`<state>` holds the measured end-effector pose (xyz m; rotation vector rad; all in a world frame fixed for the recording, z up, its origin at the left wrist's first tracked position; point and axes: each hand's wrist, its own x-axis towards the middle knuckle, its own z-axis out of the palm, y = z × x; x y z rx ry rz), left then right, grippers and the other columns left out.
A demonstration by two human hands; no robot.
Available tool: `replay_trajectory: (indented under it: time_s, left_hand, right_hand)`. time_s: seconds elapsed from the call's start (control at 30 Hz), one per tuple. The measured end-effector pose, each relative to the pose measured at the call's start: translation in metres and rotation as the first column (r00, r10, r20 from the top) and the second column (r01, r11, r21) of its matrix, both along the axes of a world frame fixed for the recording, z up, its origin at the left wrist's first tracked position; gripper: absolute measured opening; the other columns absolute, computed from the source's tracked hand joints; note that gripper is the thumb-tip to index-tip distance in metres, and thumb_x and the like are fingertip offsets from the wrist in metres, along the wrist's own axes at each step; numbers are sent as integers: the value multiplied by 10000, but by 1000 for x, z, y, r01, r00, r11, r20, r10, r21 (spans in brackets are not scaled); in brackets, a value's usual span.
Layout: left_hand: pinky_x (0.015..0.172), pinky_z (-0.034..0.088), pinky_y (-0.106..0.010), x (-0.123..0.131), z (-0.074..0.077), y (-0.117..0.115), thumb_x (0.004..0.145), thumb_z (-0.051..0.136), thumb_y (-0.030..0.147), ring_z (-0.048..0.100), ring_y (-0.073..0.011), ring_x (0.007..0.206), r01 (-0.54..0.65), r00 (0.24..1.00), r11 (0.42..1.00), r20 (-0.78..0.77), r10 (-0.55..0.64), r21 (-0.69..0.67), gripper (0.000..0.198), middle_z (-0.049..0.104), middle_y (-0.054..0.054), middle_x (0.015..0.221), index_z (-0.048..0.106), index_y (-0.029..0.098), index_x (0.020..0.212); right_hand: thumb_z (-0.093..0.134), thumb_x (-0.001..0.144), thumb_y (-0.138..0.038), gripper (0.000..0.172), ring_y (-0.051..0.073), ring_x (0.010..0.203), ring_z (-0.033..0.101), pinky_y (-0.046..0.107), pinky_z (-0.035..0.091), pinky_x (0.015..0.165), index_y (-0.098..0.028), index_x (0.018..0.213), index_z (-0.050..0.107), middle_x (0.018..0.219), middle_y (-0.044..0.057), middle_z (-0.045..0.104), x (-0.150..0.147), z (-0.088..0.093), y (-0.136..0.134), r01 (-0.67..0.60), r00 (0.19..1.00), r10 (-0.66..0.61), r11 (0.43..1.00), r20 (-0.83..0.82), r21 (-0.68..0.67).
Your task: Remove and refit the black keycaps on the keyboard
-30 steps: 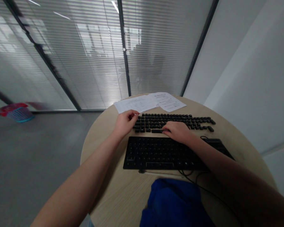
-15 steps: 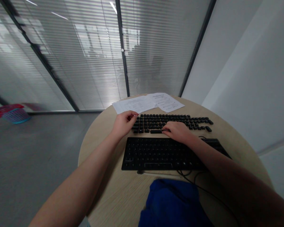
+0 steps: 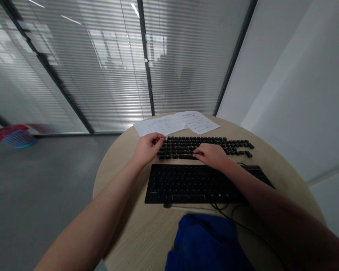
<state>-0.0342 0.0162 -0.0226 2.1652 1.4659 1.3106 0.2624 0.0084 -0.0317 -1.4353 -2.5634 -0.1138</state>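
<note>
Rows of loose black keycaps point(image 3: 197, 143) lie on the round wooden table point(image 3: 113, 165). My left hand point(image 3: 150, 147) rests at their left end, fingers curled and thumb near the fingertips; whatever it may hold is too small to make out. Over the lower middle rows, just above the long bar key point(image 3: 186, 157), my right hand point(image 3: 210, 155) is closed in a pinch, and its fingertips hide what is between them. Nearer to me is a black keyboard base point(image 3: 183, 184), partly covered by my right forearm.
Two printed sheets point(image 3: 164, 124) overlap at the table's back edge. A thin stick-like tool point(image 3: 192, 208) and black cables point(image 3: 237, 222) lie before the keyboard base. Blue cloth point(image 3: 206, 241) is at the near edge. A basket point(image 3: 19, 138) stands on the floor at far left.
My right hand has shifted very slightly up, and more of the long bar key shows beneath it. The left hand has hardly moved.
</note>
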Motion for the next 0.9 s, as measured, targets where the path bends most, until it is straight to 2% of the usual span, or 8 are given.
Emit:
replay_trajectory:
  time_s: [0.23,0.33,0.4,0.47,0.53,0.6,0.7,0.9]
  left_hand:
    - [647,479,-312,0,4,-2,918,593,306,612,-157,641,44,999,999,-28,-45,-8,206,748,-43,776,775,219,957]
    - [637,471,-305,1,10,-7,899,621,304,622,-157,638,145,984,988,-92,-150,-52,176,752,-35,778,777,227,928]
    - [655,472,-299,4,15,-12,892,627,301,642,-158,662,257,942,959,-191,-276,-121,164,762,-28,802,776,237,918]
    - [693,476,-292,8,20,-18,893,624,294,662,-159,711,363,857,906,-304,-416,-219,167,771,-24,847,776,239,933]
    - [724,474,-289,13,22,-23,887,635,292,667,-162,750,417,761,849,-386,-522,-326,178,772,-28,889,778,226,968]
    - [732,467,-294,19,23,-26,875,662,314,663,-170,762,420,690,810,-436,-578,-410,219,766,-38,907,781,210,1028]
    - [709,450,-302,27,21,-30,853,703,357,653,-180,741,393,635,793,-486,-600,-466,322,749,-41,868,778,203,1125]
    - [692,428,-299,37,20,-33,837,720,375,635,-174,706,381,605,794,-522,-602,-473,365,718,-24,787,774,203,1154]
  right_hand:
    - [485,1054,-351,350,249,983,709,345,489,802,-216,1026,806,1082,90,788,12,22,-1,98,993,-92,992,-74,77]
    - [478,1045,-365,376,269,949,706,364,486,787,-200,981,810,1045,116,795,22,40,0,162,985,-157,984,-72,72]
    - [503,1030,-388,369,272,908,708,362,488,755,-206,975,819,992,116,804,30,54,-1,194,980,-193,981,-47,9]
    - [550,1004,-392,332,263,867,716,353,500,740,-217,996,832,964,101,816,41,67,-3,182,983,-182,977,8,-115]
    - [589,976,-367,294,250,862,729,344,524,771,-222,1028,839,992,84,826,53,77,-7,120,992,-106,952,66,-280]
    - [600,963,-351,289,246,894,743,341,545,822,-221,1059,839,1050,75,827,66,82,-13,65,996,-32,909,86,-411]
    - [611,949,-344,279,263,949,752,351,556,864,-233,1062,840,1084,70,823,80,78,-26,66,996,-34,900,81,-431]
    - [601,959,-357,282,262,919,742,347,549,822,-223,1072,822,1052,92,812,102,42,-55,54,997,-27,924,77,-378]
